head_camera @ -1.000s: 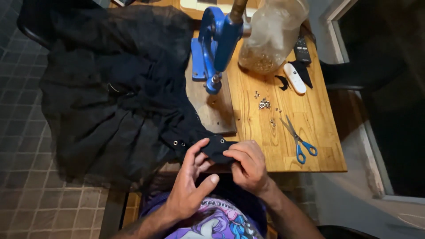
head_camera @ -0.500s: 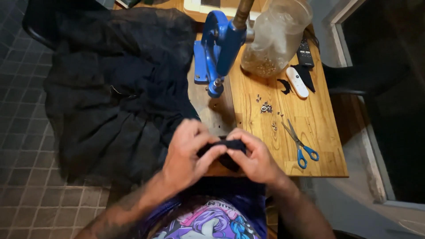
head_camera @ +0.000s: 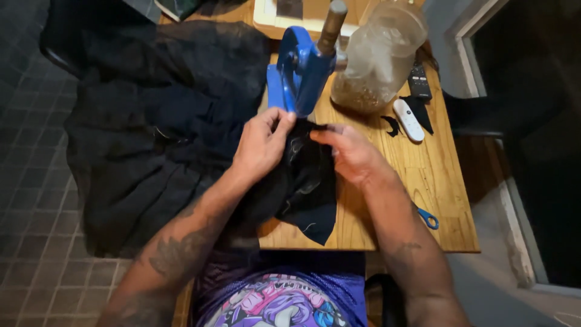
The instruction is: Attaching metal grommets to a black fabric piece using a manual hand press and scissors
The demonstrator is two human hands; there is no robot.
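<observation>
Fabric piece: black fabric strip (head_camera: 308,181) was held up over front edge of wooden table (head_camera: 436,181), just below base of blue hand press (head_camera: 296,75); lower end hung down past table edge.
L hand: left hand (head_camera: 260,145) gripped upper left edge of strip, thumb and fingertips pinched tight on cloth near press base.
R hand: right hand (head_camera: 354,154) held upper right edge of same strip, fingers closed narrow on it, palm twd table.
Garment: large black garment (head_camera: 151,145) was spread across left part of table and hung over edge twd tiled floor (head_camera: 30,181); strip looked joined to it, seam not clear.
Press: stood upright at table middle-back, dark handle up.
Jar: clear plastic jar (head_camera: 378,57) just right of press, small bits at bottom, too small to tell.
Other items: white remote (head_camera: 408,119) and black remote (head_camera: 419,80) near right edge; blue scissors handle (head_camera: 428,218) showed beside R forearm.
</observation>
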